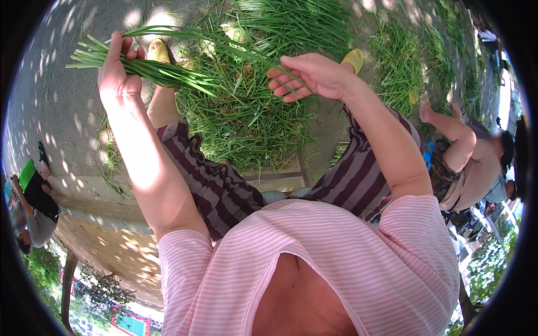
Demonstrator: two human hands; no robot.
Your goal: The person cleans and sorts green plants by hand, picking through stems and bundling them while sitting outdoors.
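My left hand (122, 63) grips a bundle of garlic chives (164, 71), pale cut ends to the left and leaf tips to the right. A few longer chive leaves (201, 33) arch from the left hand across to my right hand (313, 77). The right hand is palm up, with thumb and fingers apart. Those leaf tips cross in front of its fingers, and no grip on them shows. Below and between both hands lies a loose heap of chive leaves and trimmings (252, 122) on the ground.
A larger pile of long chives (294, 25) lies beyond the heap. More strewn leaves (395, 63) are to the right, near a seated person (470, 164). My feet wear yellow slippers (157, 51). Another person (38, 210) is at far left, by a kerb (101, 210).
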